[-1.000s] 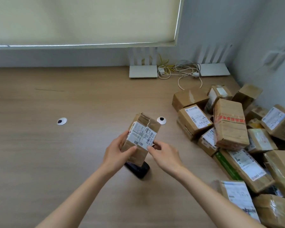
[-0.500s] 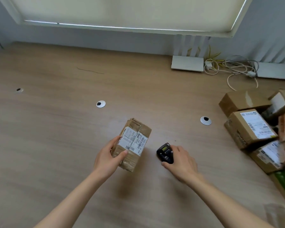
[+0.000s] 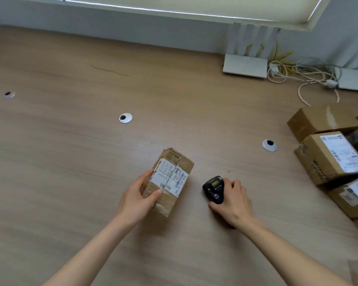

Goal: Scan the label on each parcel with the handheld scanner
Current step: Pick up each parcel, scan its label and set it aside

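At frame centre, the left hand [image 3: 135, 200] grips a parcel [image 3: 167, 181] label-up; the right hand [image 3: 233, 201] clasps the scanner [image 3: 213, 189], likely aiming next.

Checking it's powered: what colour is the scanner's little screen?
Yellowish-green, lit, on the black scanner; head view.

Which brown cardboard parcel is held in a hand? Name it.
The small taped brown cardboard parcel gripped by the left hand; the other parcels lie stacked untouched at the table's right edge.

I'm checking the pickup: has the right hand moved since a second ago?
Yes. The right hand left the parcel for the scanner, toward the grommet.
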